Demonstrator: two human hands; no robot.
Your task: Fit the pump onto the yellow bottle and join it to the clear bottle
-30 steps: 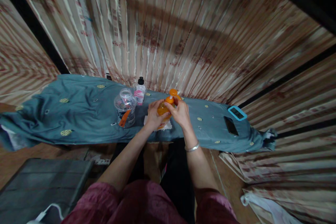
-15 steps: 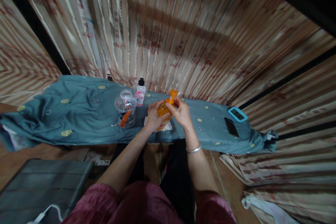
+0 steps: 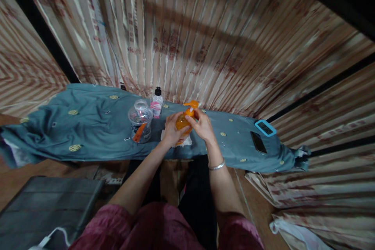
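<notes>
"While both hands are busy at the middle of the table (image 3: 96, 125), can you tell me what they have hold of?"

"An orange pump bottle (image 3: 182, 122). The left hand (image 3: 173, 128) is curled round its body from the left, thumb across the front."

"And the other?"

"The right hand (image 3: 204, 124) pinches the collar, thumb in front and fingers behind, just under the orange pump head (image 3: 192, 104). The nozzle points left. (That wrist wears a silver bangle (image 3: 216, 166), by the way.)"

"Is the bottle standing on something?"

"It is roughly upright over a piece of white paper (image 3: 187, 141). The hands hide much of its lower part, so I can't tell whether the base presses on the paper."

"What's nearby?"

"To its left, a clear wide-bodied jar (image 3: 140, 115) with a narrow neck and an orange stripe on its front. Just behind that, towards the curtain (image 3: 175, 27), a small bottle (image 3: 156, 106) with a black cap and a pink label."

"Anything over on the right?"

"Well apart from the hands, a dark phone (image 3: 258, 142) lies flat, and near it a blue-framed display (image 3: 265, 127); its digits are too small to read."
</notes>
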